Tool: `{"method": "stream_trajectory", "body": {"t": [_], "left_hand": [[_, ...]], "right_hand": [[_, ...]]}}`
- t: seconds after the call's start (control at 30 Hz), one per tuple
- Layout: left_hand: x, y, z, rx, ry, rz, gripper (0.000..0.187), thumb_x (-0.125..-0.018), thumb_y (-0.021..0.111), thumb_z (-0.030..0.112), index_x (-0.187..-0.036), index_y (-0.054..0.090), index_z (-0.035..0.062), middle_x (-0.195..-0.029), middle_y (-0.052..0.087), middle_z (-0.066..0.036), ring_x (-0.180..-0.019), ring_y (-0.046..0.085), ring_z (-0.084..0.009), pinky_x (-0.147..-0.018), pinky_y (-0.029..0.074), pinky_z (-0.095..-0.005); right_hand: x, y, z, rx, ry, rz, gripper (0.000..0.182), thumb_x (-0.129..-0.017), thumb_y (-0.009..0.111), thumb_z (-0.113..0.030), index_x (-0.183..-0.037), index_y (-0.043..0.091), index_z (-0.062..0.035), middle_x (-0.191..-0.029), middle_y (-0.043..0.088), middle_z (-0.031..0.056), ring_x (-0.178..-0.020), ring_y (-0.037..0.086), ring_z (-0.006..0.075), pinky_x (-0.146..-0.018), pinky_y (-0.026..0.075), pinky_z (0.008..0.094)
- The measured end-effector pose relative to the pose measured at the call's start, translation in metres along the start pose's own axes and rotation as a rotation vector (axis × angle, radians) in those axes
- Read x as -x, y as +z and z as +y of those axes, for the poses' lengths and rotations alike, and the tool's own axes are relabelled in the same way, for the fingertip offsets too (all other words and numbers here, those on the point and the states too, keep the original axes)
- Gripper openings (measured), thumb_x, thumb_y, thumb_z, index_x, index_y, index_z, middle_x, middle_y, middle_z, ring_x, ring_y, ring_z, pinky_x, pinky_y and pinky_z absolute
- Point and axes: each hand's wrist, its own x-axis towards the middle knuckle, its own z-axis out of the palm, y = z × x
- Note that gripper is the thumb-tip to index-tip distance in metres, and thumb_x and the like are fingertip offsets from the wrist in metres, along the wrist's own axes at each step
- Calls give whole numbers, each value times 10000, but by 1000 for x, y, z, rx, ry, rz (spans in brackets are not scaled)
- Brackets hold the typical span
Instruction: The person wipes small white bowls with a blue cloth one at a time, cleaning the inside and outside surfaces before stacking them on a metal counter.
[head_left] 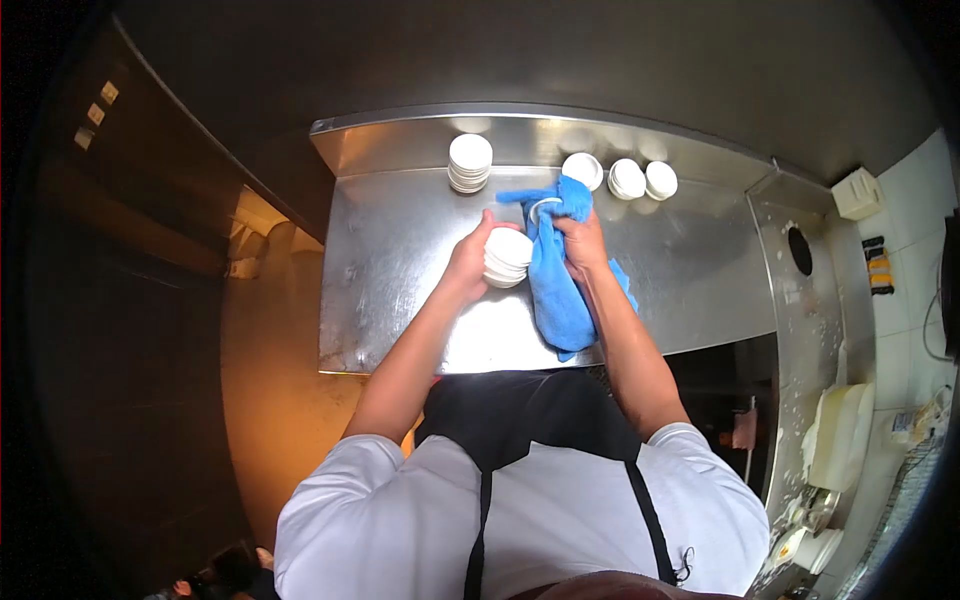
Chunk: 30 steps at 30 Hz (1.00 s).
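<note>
My left hand (pixel 468 262) is wrapped round a short stack of small white dishes (pixel 508 255), tilted just above the steel counter. Beside it, my right hand (pixel 583 245) grips a blue cloth (pixel 560 310) that hangs down toward the counter's front. A white curved rim (pixel 543 207) shows within the cloth's folds, apparently another small dish; most of it is covered. Behind my left hand stands a taller stack of white dishes (pixel 470 165). Past the cloth, three more small piles of white dishes, the nearest one (pixel 582 172) partly covered, line the counter's back.
The steel counter (pixel 390 270) has a raised back ledge (pixel 400 140). To the right lies a wet, foamy sink area (pixel 800 400) with a round hole (pixel 800 250) and a pale container (pixel 842 435). Part of another person's hand (pixel 264 558) shows at lower left.
</note>
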Motion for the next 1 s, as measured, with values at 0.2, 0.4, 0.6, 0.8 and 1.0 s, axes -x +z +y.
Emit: {"method": "stream_trajectory", "body": {"t": [0.2,0.4,0.6,0.8,1.0], "left_hand": [[34,-26,5,152,56,56,580,-1042,327,503,-1175,572,-7,-1022,686,-165,-907,698,-255,-779,581,-401],[62,-48,11,225,139,128,562,-1027,365,473,-1168,587,-24,-1073,678,-189,-997,675,-281,-878,551,-419],[62,-75,0,396,214,112,482,-955,397,348,-1131,607,-48,-1070,685,-196,-990,672,-302,-899,537,-435],[68,-58,10,464,219,202,543,-1003,422,486,-1140,575,-16,-1069,655,-188,-958,659,-322,-863,533,-451],[63,-43,17,394,132,-35,524,-1009,455,491,-1205,540,12,-1098,644,-147,-967,655,-276,-869,529,-418]], "right_hand": [[-46,-7,24,133,-123,-54,279,-869,604,-64,-1147,634,-65,-1037,662,28,-881,638,164,-788,527,318],[-102,14,21,896,-15,26,580,-967,442,-437,-906,671,92,-875,684,223,-858,659,261,-763,512,391],[-140,49,33,850,194,-93,579,-964,440,-434,-987,652,104,-927,687,238,-871,668,348,-761,534,477],[-128,43,25,61,745,-446,589,-941,446,-596,-947,614,-32,-940,659,208,-846,656,416,-787,559,528],[-67,8,46,141,589,-351,498,-933,538,-483,-1112,604,-23,-1045,670,166,-950,661,319,-836,554,472]]}}
